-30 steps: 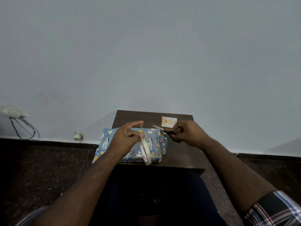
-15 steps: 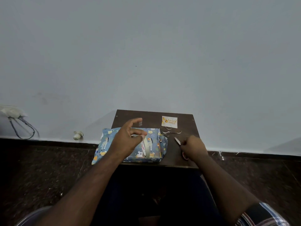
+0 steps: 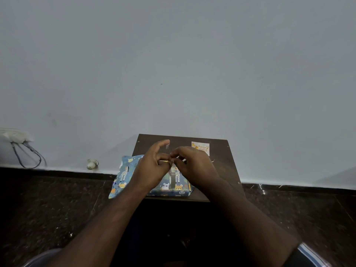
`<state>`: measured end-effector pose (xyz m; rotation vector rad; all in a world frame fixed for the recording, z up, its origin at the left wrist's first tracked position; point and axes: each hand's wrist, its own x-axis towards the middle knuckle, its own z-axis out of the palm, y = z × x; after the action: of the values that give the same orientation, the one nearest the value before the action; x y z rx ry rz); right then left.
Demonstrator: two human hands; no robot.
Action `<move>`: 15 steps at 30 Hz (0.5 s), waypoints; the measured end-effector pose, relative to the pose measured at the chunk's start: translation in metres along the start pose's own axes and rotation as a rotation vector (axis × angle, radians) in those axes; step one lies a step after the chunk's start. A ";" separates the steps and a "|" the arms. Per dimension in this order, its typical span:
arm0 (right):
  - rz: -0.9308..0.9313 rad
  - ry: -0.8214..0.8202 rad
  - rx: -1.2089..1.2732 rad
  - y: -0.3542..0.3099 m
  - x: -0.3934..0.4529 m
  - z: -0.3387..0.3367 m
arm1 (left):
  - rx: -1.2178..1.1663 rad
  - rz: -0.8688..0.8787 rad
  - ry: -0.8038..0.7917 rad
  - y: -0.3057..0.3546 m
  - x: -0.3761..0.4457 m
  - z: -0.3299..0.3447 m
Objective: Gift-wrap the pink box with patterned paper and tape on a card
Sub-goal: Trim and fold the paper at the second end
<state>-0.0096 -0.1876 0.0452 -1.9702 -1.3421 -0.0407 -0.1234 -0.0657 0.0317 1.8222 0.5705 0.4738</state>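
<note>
Wrapped box [image 3: 125,174]: lies flat on the near left part of the counter [image 3: 221,170], covered in blue paper printed with cartoon animals; its left end overhangs the counter's left edge, with the paper there loose and puffed.
Position against hands: the box sits directly below both hands; its left end and near edge show, the rest is screened by the hands and wrists.
Left hand [image 3: 152,170]: held above the box, thumb and middle fingers curled together at the meeting point of the two hands, forefinger raised and pointing away from the person. It pinches something small and pale at the fingertips; what exactly cannot be told.
Right hand [image 3: 194,166]: held above the right half of the box, fingers curled inward, fingertips meeting those of the left hand at the same small pale item.
Tape roll [image 3: 172,175]: a pale roll stands on edge just below the joined fingertips, over the top of the box; which hand carries it cannot be told.
Card [image 3: 200,148]: a small white card with orange print lies flat at the far right of the counter, beyond the right hand and apart from the box.
Counter: small, dark brown, set against a pale wall [image 3: 173,64].
Floor [image 3: 48,199]: dark speckled stone on both sides.
</note>
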 end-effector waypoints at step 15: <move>0.275 0.083 0.267 -0.010 0.002 0.007 | -0.091 -0.103 0.130 -0.005 0.002 0.007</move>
<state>-0.0192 -0.1802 0.0469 -1.8842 -0.9598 0.1764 -0.1182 -0.0685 0.0247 1.6757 0.7167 0.5422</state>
